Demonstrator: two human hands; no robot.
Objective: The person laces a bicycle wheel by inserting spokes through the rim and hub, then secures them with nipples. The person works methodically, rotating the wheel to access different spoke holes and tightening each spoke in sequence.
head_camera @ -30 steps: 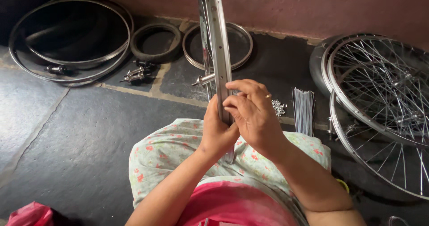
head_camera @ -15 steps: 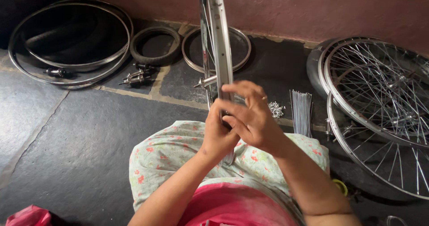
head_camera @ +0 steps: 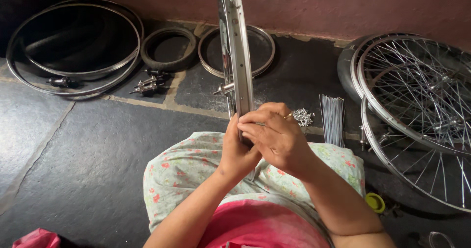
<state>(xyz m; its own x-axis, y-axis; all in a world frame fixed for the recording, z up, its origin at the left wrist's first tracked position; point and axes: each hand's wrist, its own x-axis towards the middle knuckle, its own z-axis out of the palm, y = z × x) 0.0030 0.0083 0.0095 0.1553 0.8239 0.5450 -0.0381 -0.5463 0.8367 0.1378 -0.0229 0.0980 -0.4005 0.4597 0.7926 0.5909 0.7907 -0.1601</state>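
A shiny metal bicycle wheel rim [head_camera: 236,47] stands upright on edge in front of me, with its hub axle [head_camera: 223,88] showing at the left side. Its lower part rests at my lap, over flowered cloth [head_camera: 189,174]. My left hand [head_camera: 236,152] grips the rim from the left, near its bottom. My right hand [head_camera: 274,135] lies over the rim from the right, fingers curled across it and touching my left hand. What the fingertips pinch is hidden.
Bare rims and a tyre [head_camera: 73,47] lie at the far left, a small tyre [head_camera: 169,49] and a rim [head_camera: 260,52] by the wall. Loose hubs [head_camera: 147,85], a pile of nipples [head_camera: 302,116] and a spoke bundle [head_camera: 332,120] sit nearby. Spoked wheels [head_camera: 422,115] lie right.
My right hand's fingers have shifted slightly on the rim and closed over it. The view has moved a little; the rim stays upright.
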